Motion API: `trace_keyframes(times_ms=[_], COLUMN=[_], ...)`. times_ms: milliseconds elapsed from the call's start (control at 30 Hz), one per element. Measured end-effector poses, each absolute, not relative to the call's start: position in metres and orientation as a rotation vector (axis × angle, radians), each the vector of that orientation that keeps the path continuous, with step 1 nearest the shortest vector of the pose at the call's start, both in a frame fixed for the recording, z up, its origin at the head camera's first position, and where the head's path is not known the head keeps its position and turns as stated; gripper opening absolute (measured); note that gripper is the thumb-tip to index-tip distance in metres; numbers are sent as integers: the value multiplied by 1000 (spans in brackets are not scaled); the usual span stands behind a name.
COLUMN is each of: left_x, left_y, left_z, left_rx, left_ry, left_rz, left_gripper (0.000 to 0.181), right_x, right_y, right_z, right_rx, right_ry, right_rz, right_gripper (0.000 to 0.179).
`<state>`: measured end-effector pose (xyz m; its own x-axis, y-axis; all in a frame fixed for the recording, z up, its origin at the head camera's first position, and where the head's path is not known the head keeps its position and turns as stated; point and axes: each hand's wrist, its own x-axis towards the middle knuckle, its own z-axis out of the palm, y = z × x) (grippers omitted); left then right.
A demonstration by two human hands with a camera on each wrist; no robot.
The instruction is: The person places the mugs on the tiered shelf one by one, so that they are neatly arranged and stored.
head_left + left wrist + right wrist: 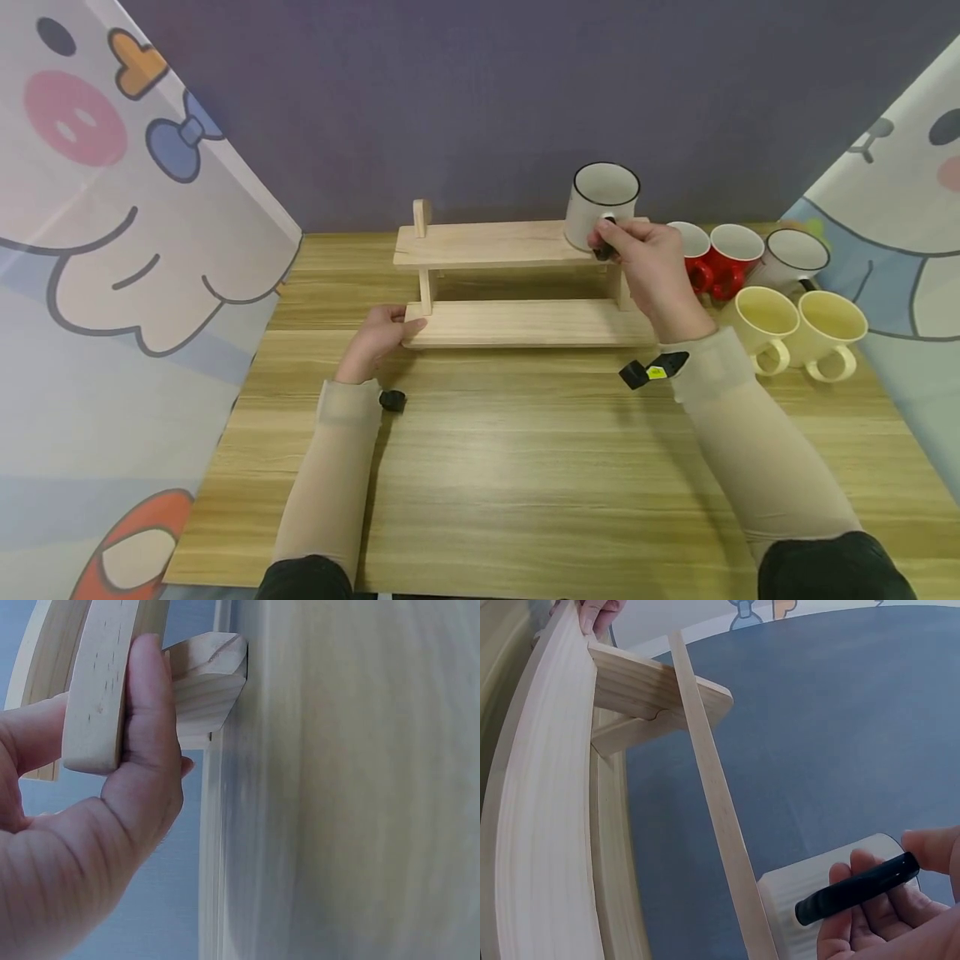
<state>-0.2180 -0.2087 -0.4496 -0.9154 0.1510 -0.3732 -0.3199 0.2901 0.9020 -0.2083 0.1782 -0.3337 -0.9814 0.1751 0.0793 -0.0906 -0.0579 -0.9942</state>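
Observation:
A white mug [588,212] with a black rim is at the right end of the upper board [487,244] of a two-tier wooden shelf. My right hand [663,275] holds it by its black handle [855,890], fingers curled around the handle in the right wrist view. The mug's base overlaps the upper board and its mouth faces up. At the other end of the shelf, my left hand [377,340] grips the left end of the lower board [525,323]. Thumb and fingers lie on opposite faces of that board's end [97,697] in the left wrist view.
Right of the shelf stand two red mugs [733,265] with white insides, another white mug [776,271] with a dark rim, and two yellow mugs [828,333] in front. A dark wall [487,108] rises behind the wooden tabletop [525,467]. Cartoon-printed panels [150,400] flank both sides.

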Motion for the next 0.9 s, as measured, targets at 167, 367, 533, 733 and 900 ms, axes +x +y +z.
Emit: trace_keyframes(times_ms=[167, 367, 533, 733, 900], left_x=[-218, -217, -216, -217, -217], left_y=[-209, -208, -207, -207, -208], left_z=[-450, -450, -449, -448, -449], left_rx=[-155, -155, -147, -153, -147], left_ry=[2167, 2161, 2162, 2164, 2159], left_rz=[1670, 1675, 1687, 1685, 1680], left_gripper=[49, 48, 48, 49, 50], right_x=[-206, -197, -186, -173, -163], right_y=[182, 192, 207, 230, 248], right_z=[-335, -337, -341, -350, -357], right_rx=[-55, -113, -153, -152, -236], right_ry=[-2076, -2095, -2191, -2166, -2147], right_rz=[2088, 2013, 1850, 1731, 1636], right_gripper=[32, 37, 42, 39, 35])
